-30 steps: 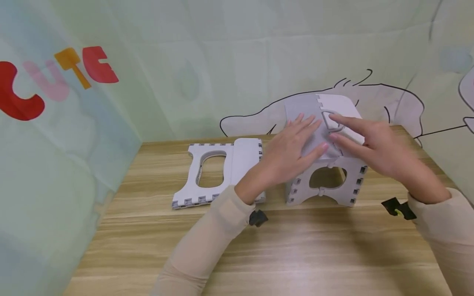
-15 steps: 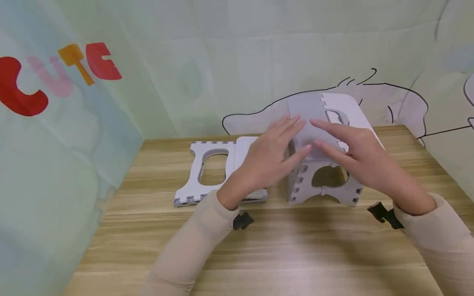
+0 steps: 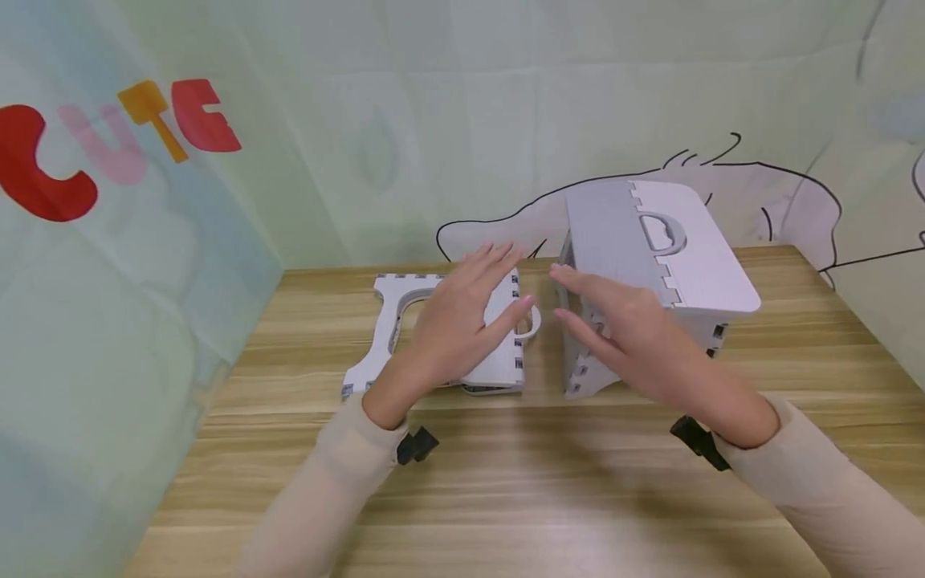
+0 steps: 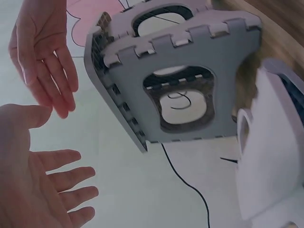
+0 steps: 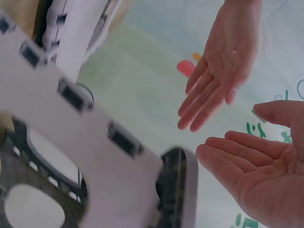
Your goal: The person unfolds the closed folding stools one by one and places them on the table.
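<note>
On the right of the table stands an unfolded step stool [image 3: 621, 233], its top white and grey with a carry handle in the middle. To its left a second, folded stool [image 3: 499, 365] lies flat on the table, its small handle loop facing right. My left hand [image 3: 458, 317] hovers over the folded stool, hiding part of it, fingers extended. In front of the unfolded stool's left side is my right hand [image 3: 625, 329], fingers straight. Both palms face each other, apart, as the left wrist view also shows, and neither hand holds anything.
Both stools stand on a wood-grain table [image 3: 448, 482] against a printed cloth backdrop [image 3: 405, 144] with a line drawing and coloured letters. A black strap piece [image 3: 417, 445] hangs at the left cuff and another [image 3: 699, 441] at the right cuff.
Both hands have moved left, away from the unfolded stool's top, the left now over the folded stool. The unfolded stool's top and handle are uncovered. The stools look unmoved.
</note>
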`<action>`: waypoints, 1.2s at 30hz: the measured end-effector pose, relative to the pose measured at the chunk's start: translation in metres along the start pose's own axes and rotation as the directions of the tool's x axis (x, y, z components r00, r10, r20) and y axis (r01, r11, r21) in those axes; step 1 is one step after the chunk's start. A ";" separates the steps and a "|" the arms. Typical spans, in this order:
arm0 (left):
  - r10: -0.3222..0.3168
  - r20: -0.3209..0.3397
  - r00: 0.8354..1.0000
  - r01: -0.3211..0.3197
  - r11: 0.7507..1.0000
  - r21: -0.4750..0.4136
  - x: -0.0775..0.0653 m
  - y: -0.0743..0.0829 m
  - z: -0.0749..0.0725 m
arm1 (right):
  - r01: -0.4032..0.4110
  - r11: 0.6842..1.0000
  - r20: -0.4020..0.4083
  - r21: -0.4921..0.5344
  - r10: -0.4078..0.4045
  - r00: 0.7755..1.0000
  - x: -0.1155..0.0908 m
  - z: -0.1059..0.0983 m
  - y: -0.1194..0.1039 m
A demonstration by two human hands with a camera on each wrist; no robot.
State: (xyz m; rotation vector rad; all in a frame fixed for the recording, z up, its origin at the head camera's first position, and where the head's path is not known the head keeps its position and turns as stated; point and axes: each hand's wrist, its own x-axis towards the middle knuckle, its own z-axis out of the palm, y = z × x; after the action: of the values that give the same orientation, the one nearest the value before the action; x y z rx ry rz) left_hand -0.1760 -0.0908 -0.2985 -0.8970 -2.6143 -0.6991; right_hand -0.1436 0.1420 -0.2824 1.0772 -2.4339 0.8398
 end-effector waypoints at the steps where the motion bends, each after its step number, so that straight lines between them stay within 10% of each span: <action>1: -0.009 -0.003 1.000 0.009 1.000 0.002 -0.003 -0.003 -0.001 | -0.035 0.999 0.024 0.013 0.034 0.999 0.001 0.004 -0.001; 15: -0.142 0.026 0.989 0.140 0.988 0.063 -0.044 -0.052 -0.009 | -0.349 0.919 0.145 0.182 0.326 0.934 -0.004 0.079 0.010; 27: -0.202 0.082 0.976 0.196 0.977 0.080 -0.075 -0.079 -0.002 | -0.539 0.781 0.118 0.314 0.531 0.839 -0.006 0.127 0.029; 36: -0.299 0.208 0.932 0.270 0.950 0.155 -0.099 -0.097 0.004 | -0.614 0.732 0.127 0.294 0.607 0.784 0.000 0.149 0.038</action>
State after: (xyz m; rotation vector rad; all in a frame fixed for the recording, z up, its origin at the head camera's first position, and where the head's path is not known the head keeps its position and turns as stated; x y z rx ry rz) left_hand -0.1625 -0.2045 -0.3766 -0.5972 -2.9955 -0.5168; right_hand -0.1836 0.0668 -0.4106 0.3264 -2.7684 1.4757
